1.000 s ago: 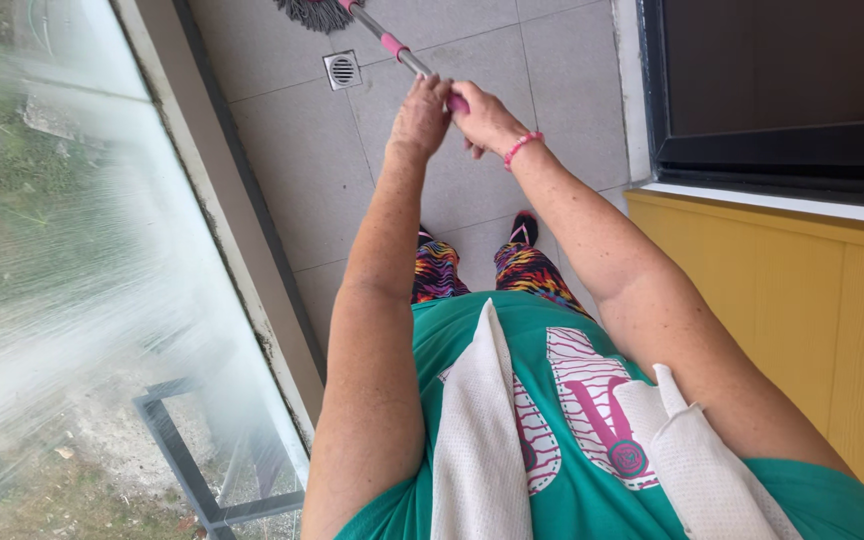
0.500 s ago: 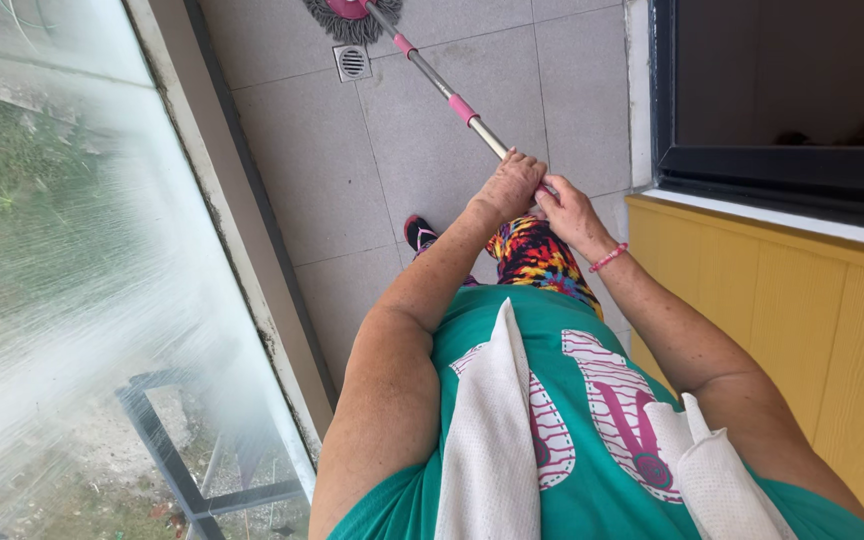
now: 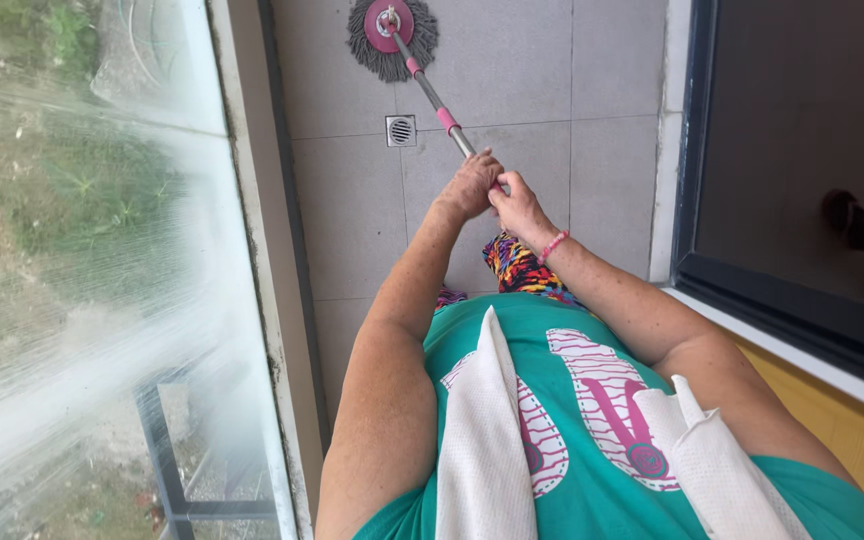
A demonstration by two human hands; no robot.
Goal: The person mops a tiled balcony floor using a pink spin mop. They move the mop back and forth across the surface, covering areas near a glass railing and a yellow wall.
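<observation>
Head view, looking down the body to a tiled balcony floor point(image 3: 352, 220).

Left hand point(image 3: 469, 186) – fingers curled shut around the mop handle point(image 3: 432, 97), near its upper end. Right hand point(image 3: 519, 207) – closed on the same handle just behind the left, the two hands touching; a pink bracelet point(image 3: 552, 246) sits at that wrist.

The handle runs up and away from the hands, silver with pink sleeves, to the round mop head point(image 3: 391, 37), which lies flat on the tiles with its grey fringe spread around a pink disc. A square floor drain point(image 3: 401, 130) is near the mop head, between it and the hands, just left of the handle.

Surroundings: streaked glass railing panel point(image 3: 82, 250) on the left, dark window point(image 3: 802, 170) on the right above a yellow wall point(image 3: 852, 440). White cloths point(image 3: 482, 440) hang over the green shirt point(image 3: 592, 480).

Risks, judged from this layout:
- Both hands sit at one end of the handle, so leverage is weak; a hard push could tip the head and lift the fringe off the tiles.
- Fringe strands could snag on the drain grate.
- A wide sideways sweep could knock the handle against the glass.
- A loose cloth could slide off when the person leans forward.
</observation>
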